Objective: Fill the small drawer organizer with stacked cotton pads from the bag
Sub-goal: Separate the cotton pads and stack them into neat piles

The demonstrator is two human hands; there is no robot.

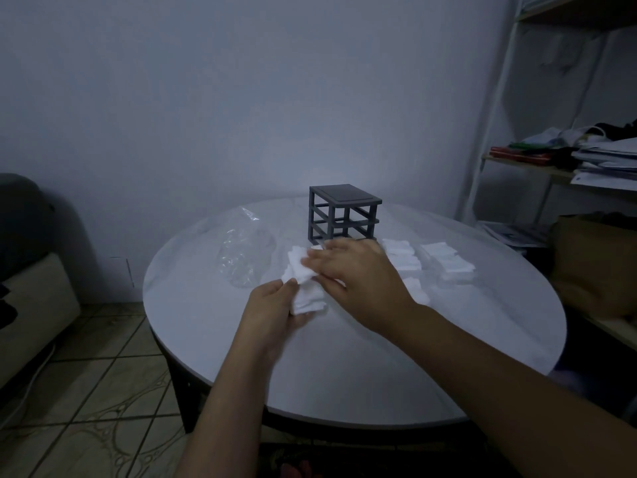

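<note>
Plain pale wall [241, 98] fills the background, and in front of you stands one round white table [344, 374] on a tiled floor [103, 391]. One white shelving unit [499, 98] rises past the table's right edge, holding folded clothes and stacked papers; any print on them is too small to read. One sofa [31, 305] sits beyond the left edge.

Near the far edge, about midway across, stands one dark grey drawer organizer [344, 215]: an open frame with a flat top and three tiers you can see straight through. You can read no label on it. One crumpled clear plastic bag [243, 257] lies to its left, toward the far-left edge, without legible print.

White square cotton pads lie in three loose groups toward the right edge: one row [401, 253] just in front of the organizer, a second row [448, 262] further right, and a third group [417, 291] partly hidden behind your right wrist. The single pads are too blurred to count.

At the table's middle you hold one untidy stack of cotton pads [306, 298]. Your left hand [272, 312] grips its lower part, thumb on top and fingers curled underneath. Your right hand [358, 281] lies palm down over the upper pads, fingers loosely extended and touching them; you cannot tell through the blur whether it pinches any.
</note>
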